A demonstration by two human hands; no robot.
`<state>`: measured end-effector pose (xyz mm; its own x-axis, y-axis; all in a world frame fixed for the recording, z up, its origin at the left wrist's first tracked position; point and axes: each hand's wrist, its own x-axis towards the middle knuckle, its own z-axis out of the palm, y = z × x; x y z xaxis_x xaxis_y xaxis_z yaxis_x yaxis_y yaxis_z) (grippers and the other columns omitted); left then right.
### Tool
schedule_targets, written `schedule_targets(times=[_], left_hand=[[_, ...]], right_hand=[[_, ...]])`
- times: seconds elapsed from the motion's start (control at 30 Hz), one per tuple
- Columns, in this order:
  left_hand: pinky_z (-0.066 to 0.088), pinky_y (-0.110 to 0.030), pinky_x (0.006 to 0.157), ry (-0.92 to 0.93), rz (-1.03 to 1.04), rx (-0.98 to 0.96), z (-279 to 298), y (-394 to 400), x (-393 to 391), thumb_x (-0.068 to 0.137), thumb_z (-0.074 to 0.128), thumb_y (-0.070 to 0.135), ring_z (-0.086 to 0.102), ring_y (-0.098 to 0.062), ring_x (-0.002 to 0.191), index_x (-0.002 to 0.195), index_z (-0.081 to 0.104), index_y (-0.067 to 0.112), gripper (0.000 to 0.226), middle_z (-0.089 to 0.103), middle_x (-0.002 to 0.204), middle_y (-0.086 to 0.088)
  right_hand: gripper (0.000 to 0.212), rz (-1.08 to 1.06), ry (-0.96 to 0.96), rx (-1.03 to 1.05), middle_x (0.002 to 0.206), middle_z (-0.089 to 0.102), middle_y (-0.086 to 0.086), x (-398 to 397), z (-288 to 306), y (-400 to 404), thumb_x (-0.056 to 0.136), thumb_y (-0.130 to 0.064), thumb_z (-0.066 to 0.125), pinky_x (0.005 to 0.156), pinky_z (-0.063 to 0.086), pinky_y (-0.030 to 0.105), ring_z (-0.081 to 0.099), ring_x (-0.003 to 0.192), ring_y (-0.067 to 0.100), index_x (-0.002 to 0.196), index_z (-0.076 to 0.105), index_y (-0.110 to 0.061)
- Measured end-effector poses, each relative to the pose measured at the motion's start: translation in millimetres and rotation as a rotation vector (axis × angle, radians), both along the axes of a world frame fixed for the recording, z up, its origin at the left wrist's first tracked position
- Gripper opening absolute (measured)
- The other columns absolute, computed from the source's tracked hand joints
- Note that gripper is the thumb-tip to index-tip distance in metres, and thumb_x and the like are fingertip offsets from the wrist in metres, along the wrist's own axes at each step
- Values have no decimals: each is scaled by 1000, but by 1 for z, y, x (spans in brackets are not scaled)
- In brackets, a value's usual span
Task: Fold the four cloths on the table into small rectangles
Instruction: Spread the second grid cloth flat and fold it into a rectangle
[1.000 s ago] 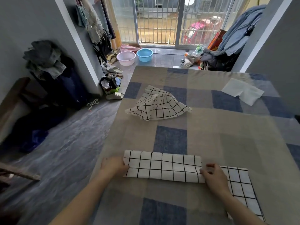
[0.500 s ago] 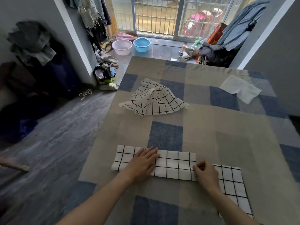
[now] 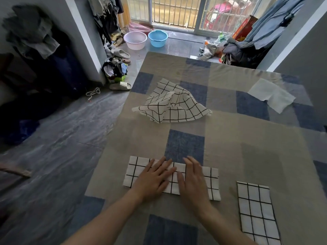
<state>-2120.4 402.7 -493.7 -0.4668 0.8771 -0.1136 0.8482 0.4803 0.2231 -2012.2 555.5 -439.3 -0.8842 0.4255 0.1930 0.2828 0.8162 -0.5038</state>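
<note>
Both the left hand [image 3: 155, 181] and right hand [image 3: 192, 183] press flat, fingers straight, on a long folded grid-check cloth [image 3: 138, 171] at lower centre of the soft checked tabletop [image 3: 247, 156]. A folded rectangle [image 3: 254, 211] lies lower right; a crumpled cloth [image 3: 177, 106] sits mid-frame, a plain white cloth [image 3: 270, 95] upper right.

The folded cloth [image 3: 210, 181] under the hands is white with a black grid pattern, and the folded cloth at the right [image 3: 256, 213] and the crumpled cloth [image 3: 177, 105] have the same pattern. The far cloth [image 3: 270, 94] is plain white. The table cover [image 3: 247, 138] has beige, grey and blue squares; on the floor stand one pink basin [image 3: 135, 39] and one light blue basin [image 3: 158, 38].
</note>
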Motion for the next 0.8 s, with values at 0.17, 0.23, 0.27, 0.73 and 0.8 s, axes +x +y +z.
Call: schedule_targets(times=[0.17,0.23,0.27,0.73,0.8], left_hand=[[10,-44,113,2,-40,-29,-3,3,-3,90,39,43,4,-17,149,155,5,21,77,16,161,2],[10,-45,113,6,-43,-31,-4,2,-2,91,38,42,7,-18,149,155,11,20,74,16,161,1],[9,-45,114,7,-39,-25,-5,2,-2,92,37,40,7,-18,150,155,13,21,70,15,162,1],[11,-45,116,42,166,-19,-7,-60,-34,101,18,43,12,-15,149,154,14,32,54,10,162,6],[6,-43,117,31,269,-54,-6,-83,-45,101,9,45,10,-14,149,154,12,31,55,8,162,7]], right_hand=[[60,113,-220,0,161,18,1,-31,-43,-46,98,-43,30,117,11,37,16,148,15,152,25,-17],[62,133,-278,62,161,16,0,-27,-56,-40,97,-42,32,116,9,37,16,148,15,153,23,-18],[61,135,-298,81,161,16,-1,-25,-60,-35,98,-43,30,116,9,37,13,148,14,153,21,-19],[64,-67,-418,206,161,15,4,30,-64,54,97,-42,23,118,2,39,6,148,14,154,15,-14],[65,-67,-412,211,162,13,3,29,-63,53,97,-42,22,118,1,39,4,149,14,154,14,-14]])
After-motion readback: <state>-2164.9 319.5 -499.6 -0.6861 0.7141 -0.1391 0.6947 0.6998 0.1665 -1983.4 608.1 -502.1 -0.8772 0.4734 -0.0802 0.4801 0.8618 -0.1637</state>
